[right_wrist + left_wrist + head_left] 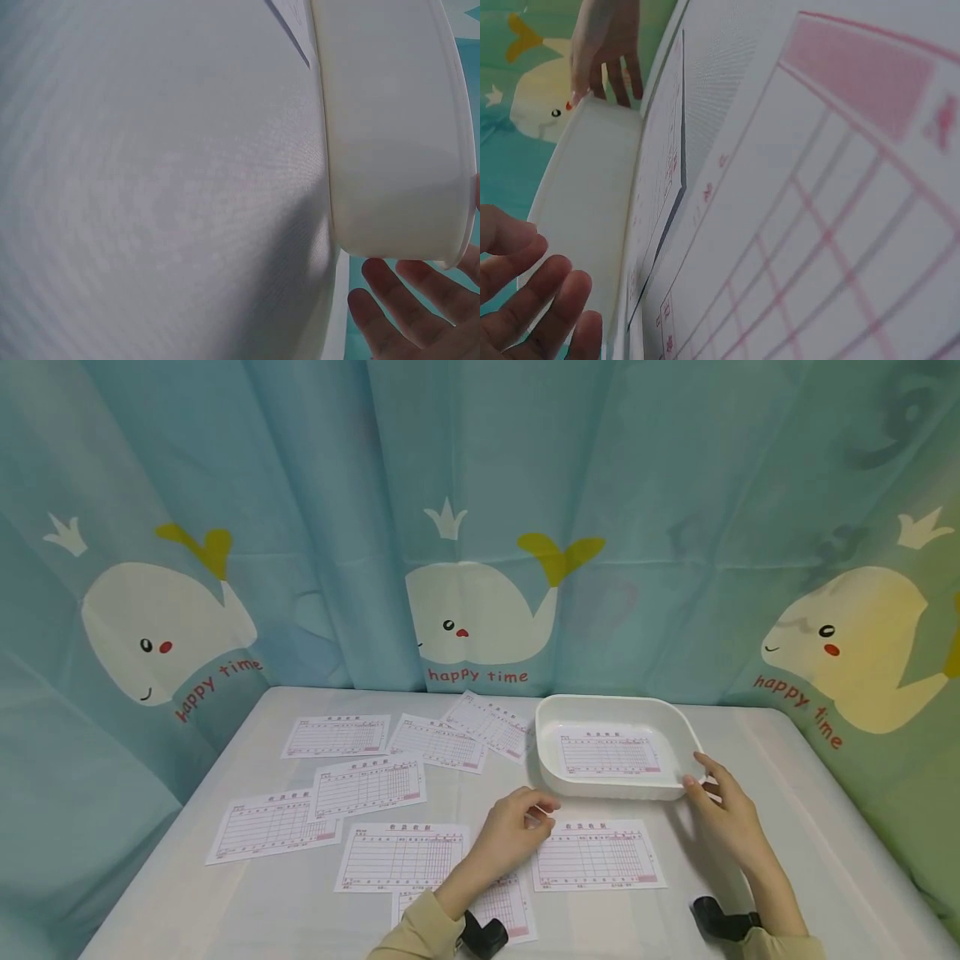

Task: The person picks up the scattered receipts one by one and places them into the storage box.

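A white plastic tray (611, 791) stands toward the back right of the table, with a printed receipt slip (609, 753) lying flat inside. My right hand (726, 814) holds the tray's near right corner, thumb and forefinger at the rim; the other fingers (405, 300) spread beside the outer wall. In front of the tray my left hand (517, 831) hovers with loosely bent fingers and nothing in them. Close to its fingertips is another receipt slip (596, 860) on the table. A further slip (510, 906) lies partly hidden beneath the left forearm.
Several more receipt slips (402, 858) are scattered over the left and middle of the white table (247, 910), some overlapping. One slip (491, 727) lies beside the tray's left end. A blue whale-print curtain (480, 468) hangs behind the table.
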Tool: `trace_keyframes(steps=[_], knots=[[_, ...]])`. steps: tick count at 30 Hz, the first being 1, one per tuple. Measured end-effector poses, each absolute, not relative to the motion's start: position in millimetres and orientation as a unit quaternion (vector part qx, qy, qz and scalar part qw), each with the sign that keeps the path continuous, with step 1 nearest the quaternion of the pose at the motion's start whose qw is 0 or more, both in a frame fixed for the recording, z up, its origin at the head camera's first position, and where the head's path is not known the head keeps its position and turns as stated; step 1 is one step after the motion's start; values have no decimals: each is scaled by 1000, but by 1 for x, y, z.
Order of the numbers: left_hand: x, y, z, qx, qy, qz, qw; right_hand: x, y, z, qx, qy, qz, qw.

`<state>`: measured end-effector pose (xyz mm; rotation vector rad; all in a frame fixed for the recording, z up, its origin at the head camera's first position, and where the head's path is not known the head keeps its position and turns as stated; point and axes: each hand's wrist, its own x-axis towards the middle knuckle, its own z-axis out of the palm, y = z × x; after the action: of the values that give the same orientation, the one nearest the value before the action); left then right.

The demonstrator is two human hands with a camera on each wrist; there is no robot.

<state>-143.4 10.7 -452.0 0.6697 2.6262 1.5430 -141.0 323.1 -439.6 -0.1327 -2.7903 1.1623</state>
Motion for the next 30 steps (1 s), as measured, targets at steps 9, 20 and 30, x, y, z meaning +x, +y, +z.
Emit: trace_keyframes(steps=[9, 20, 30], knots=[[-145, 4, -451, 226, 891, 392, 14, -141, 324, -440, -47, -920, 385, 55], [-146, 4, -454, 244, 924, 293, 17, -141, 324, -440, -43, -921, 383, 60], [-145, 6, -453, 246, 926, 285, 22, -141, 324, -440, -41, -920, 384, 64]])
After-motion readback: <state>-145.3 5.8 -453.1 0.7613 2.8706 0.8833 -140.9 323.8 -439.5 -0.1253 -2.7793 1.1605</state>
